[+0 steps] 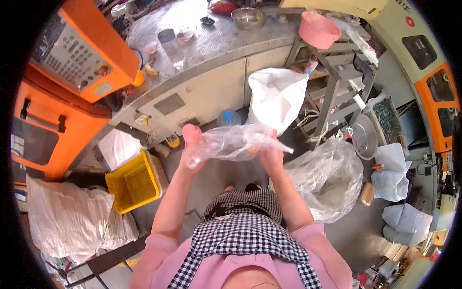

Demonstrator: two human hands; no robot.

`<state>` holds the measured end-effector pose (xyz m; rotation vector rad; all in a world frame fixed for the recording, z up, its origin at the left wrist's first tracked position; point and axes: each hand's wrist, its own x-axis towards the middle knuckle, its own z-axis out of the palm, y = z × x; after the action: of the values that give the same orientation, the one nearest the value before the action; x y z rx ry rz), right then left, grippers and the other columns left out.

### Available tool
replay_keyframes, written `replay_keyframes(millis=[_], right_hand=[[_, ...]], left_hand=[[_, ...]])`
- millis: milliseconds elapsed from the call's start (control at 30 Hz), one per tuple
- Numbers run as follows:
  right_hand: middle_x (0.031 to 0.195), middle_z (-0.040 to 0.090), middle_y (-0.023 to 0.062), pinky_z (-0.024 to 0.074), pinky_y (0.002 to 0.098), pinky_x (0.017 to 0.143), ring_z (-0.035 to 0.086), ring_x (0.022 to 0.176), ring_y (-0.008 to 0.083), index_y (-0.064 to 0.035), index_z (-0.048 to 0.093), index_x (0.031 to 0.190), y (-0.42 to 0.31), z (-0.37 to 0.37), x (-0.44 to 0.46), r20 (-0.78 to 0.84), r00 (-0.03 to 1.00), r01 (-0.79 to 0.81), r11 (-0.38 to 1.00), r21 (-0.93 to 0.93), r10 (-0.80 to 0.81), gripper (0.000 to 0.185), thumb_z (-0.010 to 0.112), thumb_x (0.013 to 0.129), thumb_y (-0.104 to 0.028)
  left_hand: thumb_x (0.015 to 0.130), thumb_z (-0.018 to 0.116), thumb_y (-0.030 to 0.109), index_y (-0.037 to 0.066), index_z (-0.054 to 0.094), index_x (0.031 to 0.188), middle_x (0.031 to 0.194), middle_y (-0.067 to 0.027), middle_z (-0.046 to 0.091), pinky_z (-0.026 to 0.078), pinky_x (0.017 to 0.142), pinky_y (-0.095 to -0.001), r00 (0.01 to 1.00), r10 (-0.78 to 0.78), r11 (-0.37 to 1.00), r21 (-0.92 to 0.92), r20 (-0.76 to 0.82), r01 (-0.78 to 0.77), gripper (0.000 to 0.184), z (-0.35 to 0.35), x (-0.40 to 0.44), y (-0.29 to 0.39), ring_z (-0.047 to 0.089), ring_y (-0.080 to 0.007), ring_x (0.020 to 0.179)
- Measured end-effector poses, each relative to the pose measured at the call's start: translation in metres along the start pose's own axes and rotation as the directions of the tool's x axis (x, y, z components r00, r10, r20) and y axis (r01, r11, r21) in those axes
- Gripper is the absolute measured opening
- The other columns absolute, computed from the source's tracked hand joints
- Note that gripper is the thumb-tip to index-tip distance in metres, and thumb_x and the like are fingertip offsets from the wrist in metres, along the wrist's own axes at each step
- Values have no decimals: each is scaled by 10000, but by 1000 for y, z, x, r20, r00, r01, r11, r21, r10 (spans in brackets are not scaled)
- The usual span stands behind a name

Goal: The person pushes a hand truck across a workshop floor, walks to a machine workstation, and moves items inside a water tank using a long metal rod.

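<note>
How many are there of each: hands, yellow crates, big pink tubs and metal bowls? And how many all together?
Hands: 2, left hand and right hand, both holding clear plastic
Yellow crate: 1
Big pink tub: 1
Metal bowls: 2, upper bowl and lower bowl
Total: 6

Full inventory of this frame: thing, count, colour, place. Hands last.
Held bag: 1, clear, between both hands
Floor bag: 1, clear, right of hands
Open sack: 1, white, beyond hands
Crate: 1, yellow, left
Woven sacks: count unclear, pale, lower left
Worktop: 1, grey, top
Metal bowl: 1, silver, on worktop
Rack: 1, grey, upper right
Tub: 1, pink, on rack
Control panel: 1, grey, upper left
Smaller clutter: uncounted, mixed, throughout
Apron: 1, black-and-white check, on person
Left hand: 1, bare, gripping held bag
Right hand: 1, bare, gripping held bag
</note>
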<state>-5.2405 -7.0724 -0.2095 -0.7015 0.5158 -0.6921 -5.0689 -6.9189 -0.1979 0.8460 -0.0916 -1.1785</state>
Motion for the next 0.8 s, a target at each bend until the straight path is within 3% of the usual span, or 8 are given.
replay_keyframes(millis=[67, 100, 267, 400, 467, 533, 667, 800], right_hand=[[985, 550, 107, 441, 299, 777, 537, 868, 175, 28, 485, 1050, -6, 0, 17, -48, 998, -53, 995, -83, 49, 444, 243, 939, -327], [966, 564, 113, 438, 292, 773, 537, 855, 165, 32, 507, 1046, -5, -4, 25, -72, 997, -24, 973, -228, 8, 439, 266, 937, -318], [968, 559, 107, 429, 256, 724, 528, 845, 145, 20, 491, 1085, 2, -66, 63, -100, 979, -203, 903, -378, 178, 452, 359, 907, -375], [981, 543, 108, 465, 297, 721, 556, 875, 178, -24, 461, 1125, -41, -102, 70, -234, 956, -249, 917, -312, 180, 371, 463, 877, -301], [960, 548, 112, 473, 281, 700, 577, 839, 193, -12, 450, 1118, -54, -139, 67, -269, 945, -289, 862, -417, 186, 356, 492, 867, -261], [942, 551, 112, 478, 270, 668, 590, 778, 181, -10, 464, 1087, -57, -182, 59, -361, 918, -330, 823, -462, 166, 309, 509, 857, -211], [839, 572, 98, 483, 249, 577, 597, 669, 166, 10, 506, 997, -50, -254, 19, -593, 804, -396, 704, -590, -45, 244, 517, 828, -166], [751, 576, 100, 471, 240, 490, 589, 587, 162, 12, 521, 974, 3, -319, -50, -778, 565, -494, 644, -584, -273, 239, 536, 812, -162]], left_hand=[[839, 494, 398, 13, 413, 1199, 1199, -105, 462, 454, 814, -320, 983, -65, 997, -18, 170, 69, 533, 21, 9, 13, 531, -206, 957], [821, 541, 340, 2, 449, 1163, 1138, -90, 501, 470, 744, -298, 985, -88, 962, 268, 149, 46, 490, 27, 15, 14, 541, -185, 909], [780, 606, 162, -24, 560, 1014, 916, -41, 589, 465, 562, -238, 986, -163, 569, 819, 23, 75, 303, 49, 55, -6, 545, -113, 751], [818, 551, 115, -21, 582, 942, 842, -48, 595, 459, 612, -240, 998, -61, 754, 655, 3, 44, 186, 62, 129, -3, 548, -107, 710], [835, 524, 104, -6, 564, 983, 869, -58, 596, 473, 647, -269, 989, 66, 953, 301, -135, -22, 189, 77, 172, 16, 567, -136, 747], [841, 512, 92, 7, 544, 983, 899, -68, 589, 484, 651, -296, 982, 184, 982, 59, -49, -181, 169, 57, 232, 38, 574, -157, 784], [839, 512, 79, 32, 528, 915, 853, -55, 559, 487, 645, -288, 878, 419, 905, 26, -230, -424, 91, 68, 329, 98, 552, -144, 735], [817, 510, 52, 37, 521, 885, 791, -48, 546, 482, 640, -330, 882, 456, 890, 49, -116, -453, 70, 85, 429, 150, 542, -166, 706]])
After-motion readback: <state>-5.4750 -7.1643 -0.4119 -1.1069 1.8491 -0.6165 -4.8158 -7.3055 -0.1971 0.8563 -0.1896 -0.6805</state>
